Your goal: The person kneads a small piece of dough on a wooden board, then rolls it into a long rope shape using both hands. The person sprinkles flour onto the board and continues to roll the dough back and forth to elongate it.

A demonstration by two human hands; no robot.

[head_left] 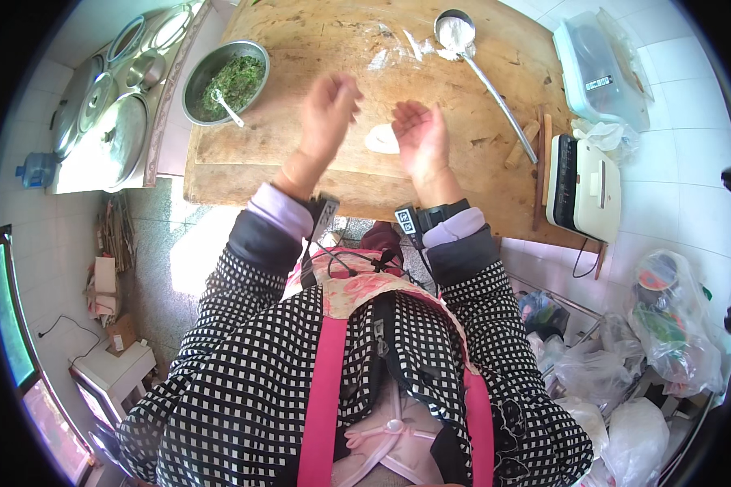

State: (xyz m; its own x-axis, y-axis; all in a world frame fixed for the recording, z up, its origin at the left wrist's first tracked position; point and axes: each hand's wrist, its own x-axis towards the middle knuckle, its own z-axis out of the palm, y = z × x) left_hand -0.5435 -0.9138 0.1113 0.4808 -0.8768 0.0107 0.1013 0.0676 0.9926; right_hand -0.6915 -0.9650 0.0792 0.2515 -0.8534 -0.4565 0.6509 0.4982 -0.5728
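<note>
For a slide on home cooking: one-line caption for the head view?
Left hand and right hand raised over a dough round on a wooden board.

I noted the board (317,162) was bare wood, matt, scuffed and flour-dusted. The bowl (225,81) was brushed metal with a dull sheen; its spoon (229,109) looked like pale plastic. The ladle (487,81) was polished metal, glossy along the handle. The dough (382,140) appeared smooth, soft and matt. The lids (114,130) were shiny metal. The box (601,69) was clear glossy plastic. The bags (674,325) were thin, crinkled plastic. My sleeves (235,300) were woven check cloth.
</note>
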